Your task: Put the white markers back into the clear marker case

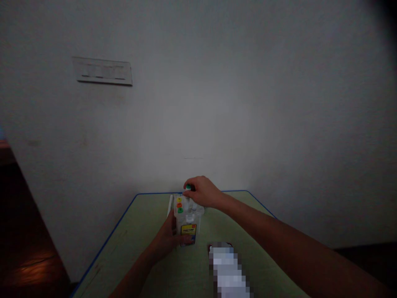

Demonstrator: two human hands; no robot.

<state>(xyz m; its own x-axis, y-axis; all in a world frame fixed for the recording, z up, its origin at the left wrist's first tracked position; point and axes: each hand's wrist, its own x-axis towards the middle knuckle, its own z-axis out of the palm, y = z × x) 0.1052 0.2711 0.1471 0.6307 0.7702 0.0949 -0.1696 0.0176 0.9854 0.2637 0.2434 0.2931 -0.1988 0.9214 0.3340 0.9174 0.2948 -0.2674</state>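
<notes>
A clear plastic box (198,219) with a yellow-and-black label on its front stands on the table. My left hand (167,238) is closed around the box's left side, with the thumb across the front by the label. Yellow, orange and green caps (179,205) show in a row at the left of the box's top. Over the box, my right hand (203,191) pinches a small white item with a green cap (188,187); its lower part is hard to make out. A white upright edge (170,203), perhaps the box's lid, shows just left of the box.
The green table (127,236) has a blue edge and its far side meets a grey wall (198,103). A pixelated, whitish object (228,269) lies near the front, beneath my right forearm. A switch plate (104,71) is on the wall at upper left.
</notes>
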